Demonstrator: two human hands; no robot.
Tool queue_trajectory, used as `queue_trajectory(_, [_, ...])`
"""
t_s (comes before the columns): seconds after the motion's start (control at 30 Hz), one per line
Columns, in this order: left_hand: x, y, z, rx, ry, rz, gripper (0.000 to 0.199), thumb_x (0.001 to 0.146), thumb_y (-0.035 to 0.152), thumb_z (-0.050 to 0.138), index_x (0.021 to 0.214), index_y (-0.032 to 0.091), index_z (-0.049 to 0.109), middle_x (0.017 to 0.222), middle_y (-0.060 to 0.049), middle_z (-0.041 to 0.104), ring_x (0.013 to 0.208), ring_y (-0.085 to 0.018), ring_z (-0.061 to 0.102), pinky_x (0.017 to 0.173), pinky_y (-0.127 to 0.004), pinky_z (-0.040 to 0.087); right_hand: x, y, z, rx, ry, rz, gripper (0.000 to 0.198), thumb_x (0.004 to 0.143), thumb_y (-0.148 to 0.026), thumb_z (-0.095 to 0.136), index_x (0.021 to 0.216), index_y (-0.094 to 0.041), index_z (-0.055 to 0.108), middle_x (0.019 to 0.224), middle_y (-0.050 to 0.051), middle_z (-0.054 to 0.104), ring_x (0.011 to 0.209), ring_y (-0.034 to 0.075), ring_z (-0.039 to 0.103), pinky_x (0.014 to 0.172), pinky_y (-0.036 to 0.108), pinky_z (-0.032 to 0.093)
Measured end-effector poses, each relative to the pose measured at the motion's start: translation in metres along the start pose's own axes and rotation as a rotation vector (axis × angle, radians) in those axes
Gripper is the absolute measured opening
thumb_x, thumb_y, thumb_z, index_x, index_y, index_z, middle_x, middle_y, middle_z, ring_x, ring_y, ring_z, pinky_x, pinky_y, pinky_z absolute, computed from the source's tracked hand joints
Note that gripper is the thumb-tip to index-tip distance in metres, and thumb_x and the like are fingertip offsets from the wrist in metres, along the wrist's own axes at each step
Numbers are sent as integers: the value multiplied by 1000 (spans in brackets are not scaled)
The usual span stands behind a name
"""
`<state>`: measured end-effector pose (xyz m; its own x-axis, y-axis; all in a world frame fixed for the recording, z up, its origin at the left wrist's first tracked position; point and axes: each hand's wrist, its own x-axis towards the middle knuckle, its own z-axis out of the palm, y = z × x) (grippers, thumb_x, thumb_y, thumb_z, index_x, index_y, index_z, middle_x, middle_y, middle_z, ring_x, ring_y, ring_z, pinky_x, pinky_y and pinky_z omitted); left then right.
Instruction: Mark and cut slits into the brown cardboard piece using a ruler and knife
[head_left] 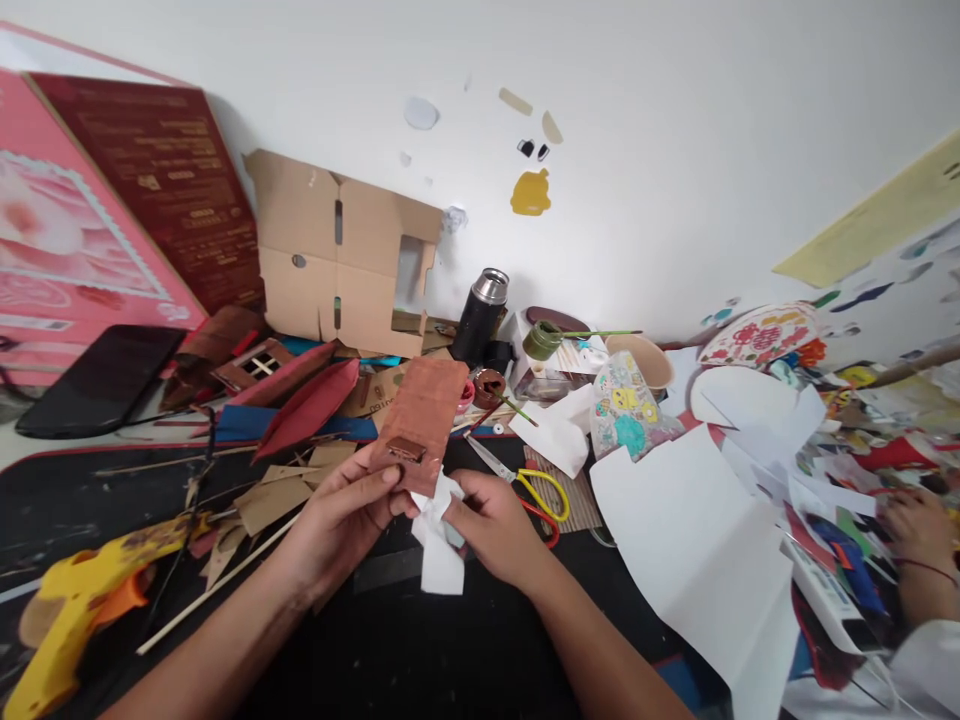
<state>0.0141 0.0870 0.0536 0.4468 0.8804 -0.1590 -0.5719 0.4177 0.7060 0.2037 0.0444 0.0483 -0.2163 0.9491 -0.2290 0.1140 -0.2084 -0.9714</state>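
Observation:
My left hand [360,505] grips a reddish-brown painted cardboard piece [425,405] by its lower left edge, the thumb lying on its face. A small brown flap [406,450] stands out from the lower part of that piece. In my right hand [491,515] a crumpled white tissue [441,560] is pinched against the lower right corner of the cardboard, and its loose end hangs down. Just right of my right hand lie scissors [544,490] with yellow and red handles. Both hands are above the black table mat [420,660].
A yellow glue gun [82,590] lies left, near a wooden stick [217,585] and cardboard scraps [277,495]. A black thermos [480,318], a green paint jar [541,340] and a brown paint pot [490,386] stand behind. White paper [690,540] spreads right, beside another person's hand [919,530].

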Motion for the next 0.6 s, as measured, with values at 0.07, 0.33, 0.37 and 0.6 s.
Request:
queue_trajectory(0.07, [1,1,-1,30,12,12,23,74,31,93,86,17,80,82,-5,79,65,-14,70,60,-22,60,-1,1,-2,-10,67,-35,48,89,-66,71,77,-22,58,63,-4,56,53,13,52,49,24,39])
queue_trajectory(0.33, [9,-4,-10,228,274,148,35,70,40,95,85,18,73,75,-3,78,66,-18,74,63,-26,63,-12,1,-21,-125,282,-77,48,93,-63,62,69,-23,49,60,-5,42,56,13,40,51,25,31])
queue_trajectory(0.37, [9,-5,-11,262,271,151,35,71,42,94,86,18,73,76,-3,78,68,-18,75,65,-27,63,-13,1,-22,-136,303,-97,47,94,-61,61,68,-23,48,61,-5,41,57,13,39,51,25,31])
queue_trajectory(0.6, [6,-11,-9,422,217,157,33,80,46,87,95,19,75,86,-5,80,72,-17,74,70,-29,64,-7,-4,-22,-155,334,-174,42,94,-56,61,69,-24,49,64,-5,39,60,13,36,52,26,29])
